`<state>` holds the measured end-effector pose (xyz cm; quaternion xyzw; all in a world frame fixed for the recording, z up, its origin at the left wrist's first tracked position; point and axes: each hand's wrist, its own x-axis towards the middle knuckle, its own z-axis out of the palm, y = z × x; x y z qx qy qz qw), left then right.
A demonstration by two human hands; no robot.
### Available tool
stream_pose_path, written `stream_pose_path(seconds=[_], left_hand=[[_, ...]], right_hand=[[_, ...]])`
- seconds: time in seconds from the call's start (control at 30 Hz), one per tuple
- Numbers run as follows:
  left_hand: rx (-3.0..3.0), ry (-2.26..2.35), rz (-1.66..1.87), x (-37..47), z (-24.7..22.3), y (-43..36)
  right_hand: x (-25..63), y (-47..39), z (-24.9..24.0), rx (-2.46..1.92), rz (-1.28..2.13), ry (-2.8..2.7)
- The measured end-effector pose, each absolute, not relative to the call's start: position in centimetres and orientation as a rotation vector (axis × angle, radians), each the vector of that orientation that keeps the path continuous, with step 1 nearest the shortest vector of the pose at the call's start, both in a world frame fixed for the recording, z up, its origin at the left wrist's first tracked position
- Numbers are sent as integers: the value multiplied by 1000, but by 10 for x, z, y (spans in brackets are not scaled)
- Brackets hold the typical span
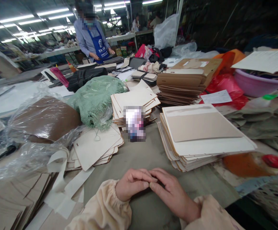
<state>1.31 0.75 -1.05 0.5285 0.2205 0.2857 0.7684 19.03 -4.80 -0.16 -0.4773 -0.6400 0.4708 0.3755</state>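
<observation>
The left hand [131, 184] and right hand [171, 191] are being rested together on the table [153, 153], fingers curled narrow, nothing being held. The nearest card stack [201, 137] is lying ahead and rightward, nearer the right hand.

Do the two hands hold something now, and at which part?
Nothing visible: left hand and right hand rest on the table, fingertips touching.

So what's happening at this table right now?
The person's left hand and right hand rest together, fingertips touching, on the grey table; whether they pinch anything small cannot be told. Stacks of cut beige board pieces lie right and left ahead, beside a green cloth and a plastic-wrapped brown bundle. Across the table, a person in a blue apron handles dark pieces.
</observation>
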Motion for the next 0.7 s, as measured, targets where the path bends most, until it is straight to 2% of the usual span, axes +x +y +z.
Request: stream_pose_path(seconds=[0.7], left_hand=[[1165,485,620,15,-7,8]], right_hand=[[191,-47,-2,-1226,1182,-1643]])
